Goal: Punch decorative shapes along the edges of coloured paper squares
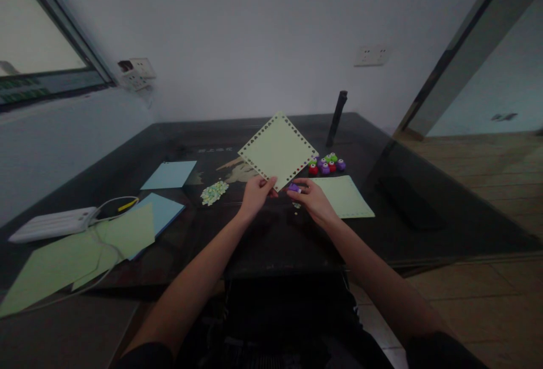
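A pale green sheet of paper [278, 148] is held up, corner down, with rows of small punched holes along its edges. My left hand [257, 191] pinches it near the bottom corner, thumb on top. In my right hand [314, 198] is a small purple craft punch [293, 187], gripped close to the sheet's lower right edge. Whether the paper sits inside the punch's slot I cannot tell. Beneath the right hand lie a few tiny paper cutouts [296, 206]. Left of my left hand is a pile of pale paper cutouts [214, 192].
Several red, purple and green craft punches [326, 165] cluster behind another punched green sheet [345, 198]. A black stick [337, 119] stands at the back; a flat black object [409, 202] lies right. Blue sheets [169, 175], green sheets [127, 230] and a white cabled device [55, 224] occupy the left.
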A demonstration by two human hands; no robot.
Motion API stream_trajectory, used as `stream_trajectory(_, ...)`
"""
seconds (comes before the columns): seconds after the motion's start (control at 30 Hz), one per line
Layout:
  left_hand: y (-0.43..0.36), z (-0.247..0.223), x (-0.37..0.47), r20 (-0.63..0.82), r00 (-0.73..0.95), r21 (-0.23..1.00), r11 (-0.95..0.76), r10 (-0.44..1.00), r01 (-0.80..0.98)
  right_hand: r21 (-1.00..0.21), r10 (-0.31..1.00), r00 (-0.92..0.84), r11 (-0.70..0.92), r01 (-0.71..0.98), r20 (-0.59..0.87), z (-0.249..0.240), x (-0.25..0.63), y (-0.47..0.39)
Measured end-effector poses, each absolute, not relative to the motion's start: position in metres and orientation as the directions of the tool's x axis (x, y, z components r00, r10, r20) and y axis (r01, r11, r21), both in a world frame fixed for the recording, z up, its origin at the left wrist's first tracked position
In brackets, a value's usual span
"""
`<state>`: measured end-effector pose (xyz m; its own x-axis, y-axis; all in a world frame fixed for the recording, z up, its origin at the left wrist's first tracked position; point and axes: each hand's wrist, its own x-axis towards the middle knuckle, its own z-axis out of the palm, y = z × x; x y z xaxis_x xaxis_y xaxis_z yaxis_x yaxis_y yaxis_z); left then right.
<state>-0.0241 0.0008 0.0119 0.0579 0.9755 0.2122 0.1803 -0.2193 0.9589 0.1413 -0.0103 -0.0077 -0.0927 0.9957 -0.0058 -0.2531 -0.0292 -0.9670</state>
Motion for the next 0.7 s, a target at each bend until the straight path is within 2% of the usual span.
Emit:
stream_trajectory(0.23,-0.0002,0.0147,-0.0234,0.213,0.052,0.955,-0.219,0.976,0.199,-0.92,0.985,-0.163,-0.114,-0.376,-0.055,-0.0013,0.1435,-0.0133)
stream_trajectory(0.7,0.0011,0.0092,-0.0243,0.264,0.019,0.93,-0.26,0.964,0.258,-0.869,0.989,-0.147,-0.06,-0.491,0.014,-0.0089,0.1415,-0.0074)
